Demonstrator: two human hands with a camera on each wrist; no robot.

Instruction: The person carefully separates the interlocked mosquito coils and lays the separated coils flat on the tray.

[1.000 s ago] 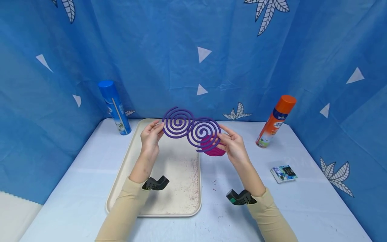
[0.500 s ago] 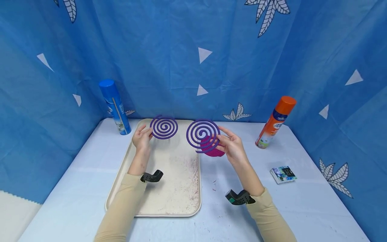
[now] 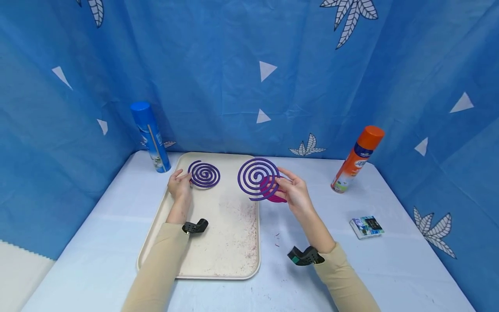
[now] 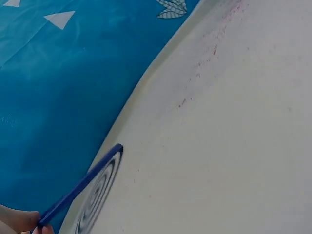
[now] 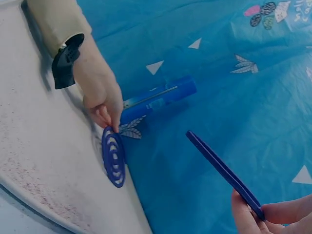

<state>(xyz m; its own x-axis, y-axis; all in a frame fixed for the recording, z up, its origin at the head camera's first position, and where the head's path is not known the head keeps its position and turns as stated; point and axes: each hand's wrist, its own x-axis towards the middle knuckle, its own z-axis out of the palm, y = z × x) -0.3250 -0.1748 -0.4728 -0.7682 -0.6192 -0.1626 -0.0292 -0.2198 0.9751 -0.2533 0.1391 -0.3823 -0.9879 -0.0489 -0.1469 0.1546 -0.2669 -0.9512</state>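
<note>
My left hand [image 3: 179, 185] pinches the edge of a small purple spiral coil [image 3: 204, 174] low over the far end of the cream tray [image 3: 234, 255]. The same coil [image 5: 113, 158] and left hand [image 5: 100, 100] show in the right wrist view; edge-on, the coil [image 4: 80, 185] appears in the left wrist view, just above the tray [image 4: 219, 146]. Held above the tray's right rim, a larger purple spiral coil [image 3: 257, 178] is pinched by my right hand [image 3: 292, 193]; its edge [image 5: 222, 170] sits between my fingertips [image 5: 253, 217]. Behind it on the table lies a magenta coil [image 3: 274, 197].
A blue spray can [image 3: 150, 136] stands at the back left, an orange-capped spray can [image 3: 356, 158] at the back right. A small printed packet [image 3: 366, 226] lies on the right of the pale table [image 3: 97, 260]. Blue cloth walls [image 3: 234, 65] enclose three sides. Reddish crumbs dust the tray.
The two purple coils, interlocked a second ago, have come apart. My left hand carried its coil left and down toward the tray; the right hand lowered its coil slightly.
</note>
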